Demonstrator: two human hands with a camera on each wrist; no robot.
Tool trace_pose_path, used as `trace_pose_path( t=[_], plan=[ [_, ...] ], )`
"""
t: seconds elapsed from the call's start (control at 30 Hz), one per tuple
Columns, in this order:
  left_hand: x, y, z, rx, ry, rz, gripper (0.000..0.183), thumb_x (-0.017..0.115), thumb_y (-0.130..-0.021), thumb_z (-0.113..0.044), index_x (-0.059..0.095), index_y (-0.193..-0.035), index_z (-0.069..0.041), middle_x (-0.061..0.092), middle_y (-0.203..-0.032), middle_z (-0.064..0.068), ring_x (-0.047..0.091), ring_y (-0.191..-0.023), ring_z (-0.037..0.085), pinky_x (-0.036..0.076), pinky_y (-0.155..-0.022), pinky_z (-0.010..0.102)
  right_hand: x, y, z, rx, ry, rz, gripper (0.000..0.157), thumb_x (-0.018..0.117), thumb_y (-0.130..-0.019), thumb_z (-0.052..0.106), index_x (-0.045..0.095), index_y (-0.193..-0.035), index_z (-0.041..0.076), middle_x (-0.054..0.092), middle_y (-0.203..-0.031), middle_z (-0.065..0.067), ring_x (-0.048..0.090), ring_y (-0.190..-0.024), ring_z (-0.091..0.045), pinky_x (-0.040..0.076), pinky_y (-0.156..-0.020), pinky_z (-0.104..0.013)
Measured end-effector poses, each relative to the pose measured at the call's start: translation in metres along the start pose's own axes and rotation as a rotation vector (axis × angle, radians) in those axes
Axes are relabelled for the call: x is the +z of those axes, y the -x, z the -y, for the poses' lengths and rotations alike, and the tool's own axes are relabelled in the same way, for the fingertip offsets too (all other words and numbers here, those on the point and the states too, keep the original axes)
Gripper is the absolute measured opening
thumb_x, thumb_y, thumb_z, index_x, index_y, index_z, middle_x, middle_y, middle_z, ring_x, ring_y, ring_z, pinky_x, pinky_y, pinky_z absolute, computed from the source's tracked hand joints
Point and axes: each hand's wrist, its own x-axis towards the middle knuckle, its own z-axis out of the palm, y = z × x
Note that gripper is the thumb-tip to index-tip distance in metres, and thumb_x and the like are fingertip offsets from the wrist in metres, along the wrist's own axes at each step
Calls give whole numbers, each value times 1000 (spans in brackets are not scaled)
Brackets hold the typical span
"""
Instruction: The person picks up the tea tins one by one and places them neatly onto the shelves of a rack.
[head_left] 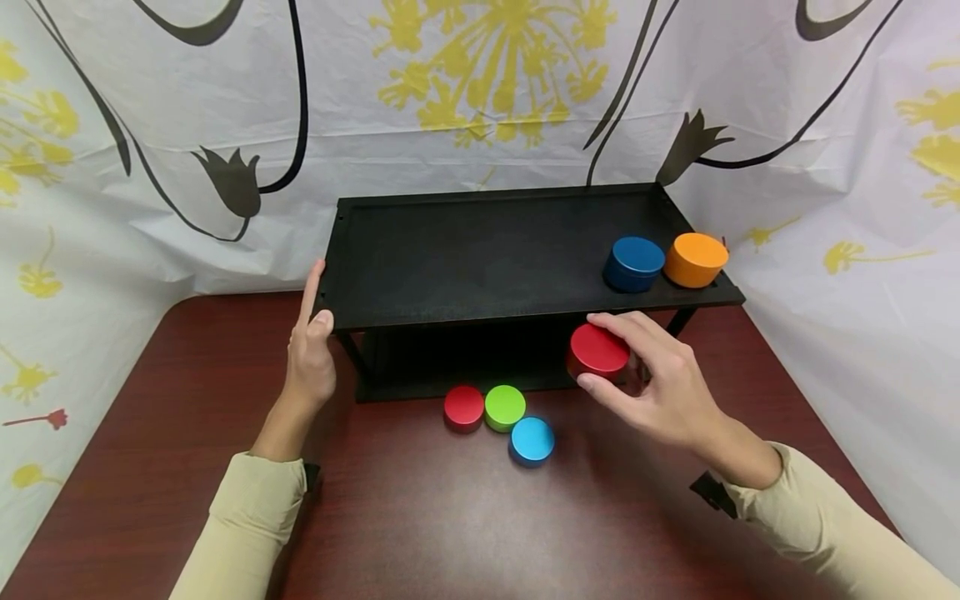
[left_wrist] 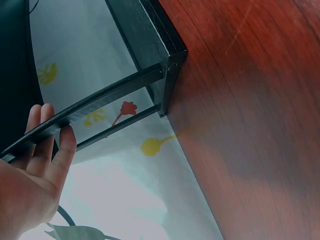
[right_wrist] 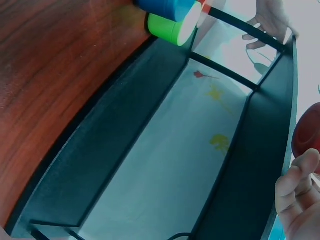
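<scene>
My right hand (head_left: pixel 667 379) holds a large red round tin (head_left: pixel 597 350) between thumb and fingers, in front of the black shelf's (head_left: pixel 465 258) front edge. In the right wrist view this red tin (right_wrist: pixel 307 131) shows beside the fingers. At the shelf's left end my left hand (head_left: pixel 311 358) touches the side with its index finger straight and thumb at the front corner. The left wrist view has the fingers (left_wrist: pixel 62 157) against the side bar. A dark blue tin (head_left: pixel 633 265) and an orange tin (head_left: pixel 696 260) stand side by side on the top board's right end.
Smaller red (head_left: pixel 463 408), green (head_left: pixel 505 407) and light blue (head_left: pixel 532 441) tins sit close together on the brown table (head_left: pixel 420 517), before the shelf. Thin legs carry the top board above a lower board (head_left: pixel 405 387). A patterned white cloth (head_left: pixel 465 162) hangs behind and along both sides.
</scene>
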Motion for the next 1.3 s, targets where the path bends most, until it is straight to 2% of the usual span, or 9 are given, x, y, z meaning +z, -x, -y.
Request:
trace_pose_path(
  t=[0.17,0.43,0.67,0.87,1.13,1.3],
  plan=[
    [0,0,0,-11,-9,8,67,27,-90,-37,28,-158,-35,18,-61,-4,7,-54,13,8,-45,36,-2,-7,3,15,9,-4,63,82,-74,18,62,-133,9,62,-113,-2,48,-70,-7,41,-57,-17],
    [0,0,1,-25,-16,7,67,26,-90,-38,28,-157,-37,18,-62,0,7,-54,12,8,-46,36,-4,-21,6,39,46,-21,64,84,-73,17,63,-132,7,61,-111,-3,47,-67,-7,39,-56,-18],
    [0,0,1,-24,-19,5,68,26,-90,-38,28,-158,-36,18,-61,-10,8,-53,11,8,-46,36,-4,-32,8,51,54,-54,62,84,-73,16,63,-131,6,61,-107,-2,46,-66,-8,37,-56,-19],
    [0,1,0,-28,-26,4,68,27,-90,-37,28,-158,-33,19,-61,-11,9,-53,9,8,-45,36,-3,-44,10,67,70,-100,62,85,-73,16,64,-130,7,59,-99,-3,45,-67,-9,36,-58,-20],
    [0,0,0,-22,-10,6,67,27,-91,-38,27,-158,-35,18,-63,-8,9,-54,9,7,-47,36,-2,-49,8,133,124,-117,61,84,-77,20,63,-134,10,65,-107,-6,48,-65,-11,38,-60,-17],
    [0,0,0,-25,-6,8,68,27,-91,-38,27,-158,-33,18,-62,-10,9,-54,10,7,-48,36,-1,-51,6,162,160,-131,62,84,-78,22,63,-135,11,68,-107,-6,47,-57,-11,37,-56,-17]
  ],
)
